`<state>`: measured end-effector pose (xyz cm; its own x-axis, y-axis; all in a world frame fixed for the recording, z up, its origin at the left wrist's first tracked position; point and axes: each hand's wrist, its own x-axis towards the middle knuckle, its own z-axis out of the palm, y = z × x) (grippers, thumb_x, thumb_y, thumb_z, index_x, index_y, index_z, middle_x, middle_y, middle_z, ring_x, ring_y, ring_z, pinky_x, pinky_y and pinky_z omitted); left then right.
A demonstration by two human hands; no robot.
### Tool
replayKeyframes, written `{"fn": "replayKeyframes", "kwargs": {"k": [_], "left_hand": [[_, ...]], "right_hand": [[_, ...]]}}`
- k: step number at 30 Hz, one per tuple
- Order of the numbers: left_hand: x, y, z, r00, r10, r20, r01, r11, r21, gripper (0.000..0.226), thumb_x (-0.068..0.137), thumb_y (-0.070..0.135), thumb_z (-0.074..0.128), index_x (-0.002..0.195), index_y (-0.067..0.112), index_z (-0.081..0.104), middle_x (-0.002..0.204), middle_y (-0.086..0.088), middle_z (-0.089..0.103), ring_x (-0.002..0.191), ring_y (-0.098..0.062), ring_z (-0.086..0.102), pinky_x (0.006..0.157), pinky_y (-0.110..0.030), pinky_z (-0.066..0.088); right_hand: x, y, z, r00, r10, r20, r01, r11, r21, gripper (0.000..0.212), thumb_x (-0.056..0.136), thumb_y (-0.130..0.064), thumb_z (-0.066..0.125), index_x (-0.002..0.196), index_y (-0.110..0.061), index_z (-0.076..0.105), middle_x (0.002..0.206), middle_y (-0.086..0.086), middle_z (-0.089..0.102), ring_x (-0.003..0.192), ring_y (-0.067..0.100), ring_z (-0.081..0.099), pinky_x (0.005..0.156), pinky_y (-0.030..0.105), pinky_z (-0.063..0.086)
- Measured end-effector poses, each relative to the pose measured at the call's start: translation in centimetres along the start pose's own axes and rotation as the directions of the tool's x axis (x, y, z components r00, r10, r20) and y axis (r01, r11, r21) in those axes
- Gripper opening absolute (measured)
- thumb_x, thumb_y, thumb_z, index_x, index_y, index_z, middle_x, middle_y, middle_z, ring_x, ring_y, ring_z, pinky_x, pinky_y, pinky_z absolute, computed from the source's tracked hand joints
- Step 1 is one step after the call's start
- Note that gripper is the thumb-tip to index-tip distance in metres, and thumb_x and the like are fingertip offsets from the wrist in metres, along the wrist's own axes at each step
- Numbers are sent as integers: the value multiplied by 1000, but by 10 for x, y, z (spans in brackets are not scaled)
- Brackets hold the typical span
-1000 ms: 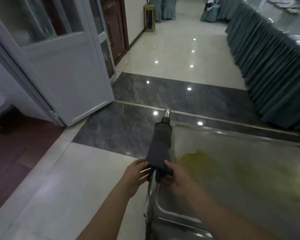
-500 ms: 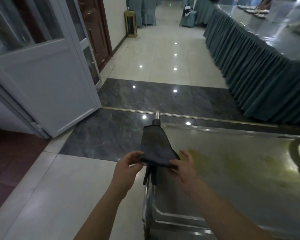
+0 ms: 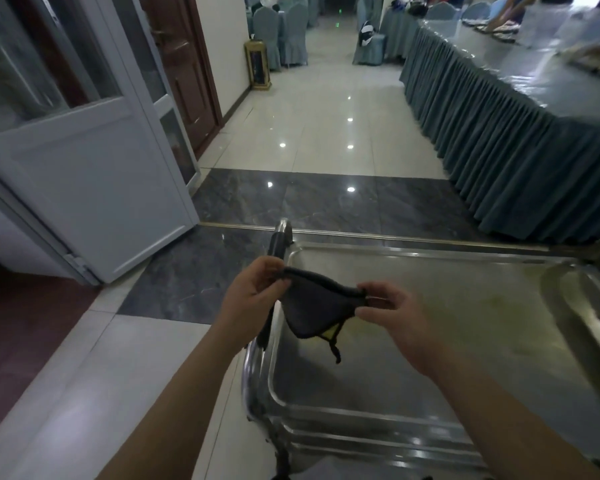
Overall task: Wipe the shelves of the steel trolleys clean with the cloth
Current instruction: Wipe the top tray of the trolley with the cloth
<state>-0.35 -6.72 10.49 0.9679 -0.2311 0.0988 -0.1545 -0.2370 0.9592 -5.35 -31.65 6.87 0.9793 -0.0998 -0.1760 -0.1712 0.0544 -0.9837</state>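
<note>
dark cloth (image 3: 317, 311) pinched by both hands above trolley's (image 3: 430, 341) left rim.

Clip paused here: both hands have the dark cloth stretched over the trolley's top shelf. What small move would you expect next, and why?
Probably lowering the cloth flat onto the top shelf. The left hand and right hand each pinch an upper corner, so it hangs spread above the steel, not touching it. A yellowish smear lies just right of the cloth, an obvious place to start wiping.
</note>
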Motion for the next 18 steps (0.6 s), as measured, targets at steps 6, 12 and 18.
{"fn": "replayKeyframes", "kwargs": {"k": [6,12,18], "left_hand": [[-27,30,58,999,-38,25,36,997,73,14,90,9,69,96,21,68,84,3,71,79,-8,65,71,-17,50],[-60,31,109,978,-197,73,193,979,67,11,92,5,65,101,12,66,90,-3,70,84,-18,68,76,-28,57],[-72,25,167,971,-229,63,223,971,82,18,88,-4,65,98,11,67,91,-4,71,91,-18,69,84,-31,55]], "right_hand": [[-37,23,-27,1000,3,-13,-5,986,-168,28,73,0,79,86,-24,72,74,-8,67,70,10,62,64,18,47],[-63,42,-94,996,59,70,-60,998,11,11,87,2,66,80,-7,65,65,-6,63,63,5,59,58,14,44],[-74,46,-149,1000,9,-28,-7,998,66,25,86,10,63,83,-14,63,60,-14,63,57,-1,58,52,13,45]]}}
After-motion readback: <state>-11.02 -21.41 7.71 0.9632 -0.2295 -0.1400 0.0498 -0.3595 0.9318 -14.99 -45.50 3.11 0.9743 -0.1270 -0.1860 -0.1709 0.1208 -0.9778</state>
